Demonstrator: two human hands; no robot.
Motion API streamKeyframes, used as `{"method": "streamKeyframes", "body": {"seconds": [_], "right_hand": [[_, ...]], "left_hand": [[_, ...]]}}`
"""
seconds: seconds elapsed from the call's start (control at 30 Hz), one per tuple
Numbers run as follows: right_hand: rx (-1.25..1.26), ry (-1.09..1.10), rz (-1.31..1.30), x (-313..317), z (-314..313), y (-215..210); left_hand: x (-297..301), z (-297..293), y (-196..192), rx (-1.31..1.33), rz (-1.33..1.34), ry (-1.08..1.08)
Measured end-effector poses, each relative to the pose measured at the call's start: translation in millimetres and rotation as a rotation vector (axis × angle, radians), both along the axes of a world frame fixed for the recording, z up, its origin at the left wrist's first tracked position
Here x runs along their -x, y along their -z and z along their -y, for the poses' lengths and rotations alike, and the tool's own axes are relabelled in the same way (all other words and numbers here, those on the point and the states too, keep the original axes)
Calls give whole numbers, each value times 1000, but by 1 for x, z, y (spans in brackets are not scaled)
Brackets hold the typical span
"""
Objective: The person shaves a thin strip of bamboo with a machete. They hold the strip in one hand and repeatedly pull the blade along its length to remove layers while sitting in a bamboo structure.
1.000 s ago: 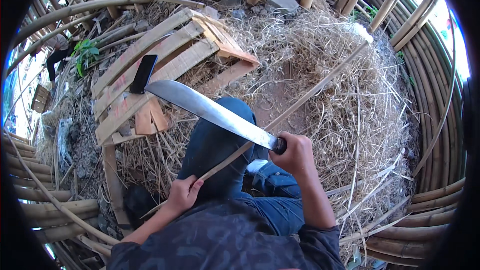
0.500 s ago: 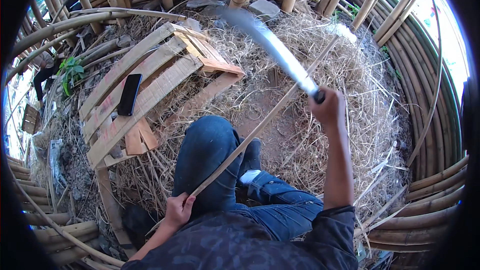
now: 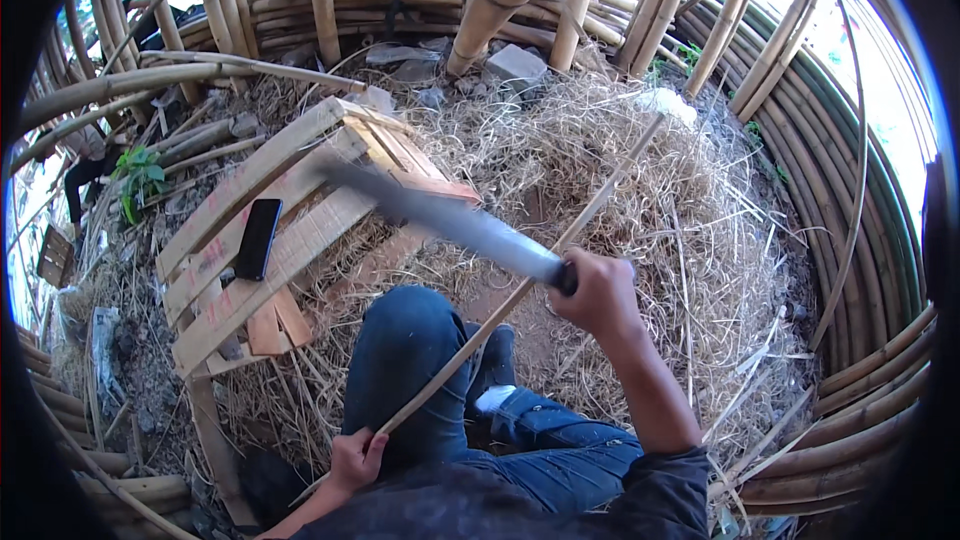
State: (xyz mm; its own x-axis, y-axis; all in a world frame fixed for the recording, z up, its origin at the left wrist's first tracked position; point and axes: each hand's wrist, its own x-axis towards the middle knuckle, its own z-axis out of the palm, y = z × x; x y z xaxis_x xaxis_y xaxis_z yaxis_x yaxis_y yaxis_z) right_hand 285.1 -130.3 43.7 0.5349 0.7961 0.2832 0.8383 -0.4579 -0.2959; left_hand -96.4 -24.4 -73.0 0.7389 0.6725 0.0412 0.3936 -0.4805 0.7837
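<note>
A long, thin bamboo strip [image 3: 460, 358] runs slantwise from my lap up to the far right, passing over my raised knee. My left hand [image 3: 357, 458] is closed round its near end, with a short piece sticking out behind the fist. My right hand [image 3: 597, 292] grips the dark handle of a machete [image 3: 470, 232]. Its broad blade, smeared by motion, points to the upper left, and its base crosses the strip close to my fist. Whether the edge touches the strip I cannot tell.
A slatted wooden pallet [image 3: 235, 285] lies tilted at left, with a black phone [image 3: 258, 239] on it. Dry shavings [image 3: 690, 270] cover the ground. Bamboo poles [image 3: 500, 0] and stacked bamboo [image 3: 850, 200] surround me. A grey block [image 3: 517, 66] sits at the far side.
My right hand has come nearer and leftward along the strip with the machete. The blade has swung left and lower. My left hand keeps its hold; the view has tilted slightly.
</note>
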Motion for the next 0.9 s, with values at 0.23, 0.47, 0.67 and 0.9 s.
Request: {"method": "streamKeyframes", "body": {"seconds": [0.23, 0.47, 0.67, 0.9], "right_hand": [[36, -177, 261, -14, -7, -19], [-25, 394, 58, -118, 17, -23], [-16, 19, 30, -25, -9, -34], [138, -28, 303, -45, -21, -55]], "left_hand": [[10, -4, 11, -8, 50, -60], [6, -7, 23, 34, 55, -78], [11, -9, 25, 81, 23, -81], [11, -9, 15, 11, -5, -79]]}}
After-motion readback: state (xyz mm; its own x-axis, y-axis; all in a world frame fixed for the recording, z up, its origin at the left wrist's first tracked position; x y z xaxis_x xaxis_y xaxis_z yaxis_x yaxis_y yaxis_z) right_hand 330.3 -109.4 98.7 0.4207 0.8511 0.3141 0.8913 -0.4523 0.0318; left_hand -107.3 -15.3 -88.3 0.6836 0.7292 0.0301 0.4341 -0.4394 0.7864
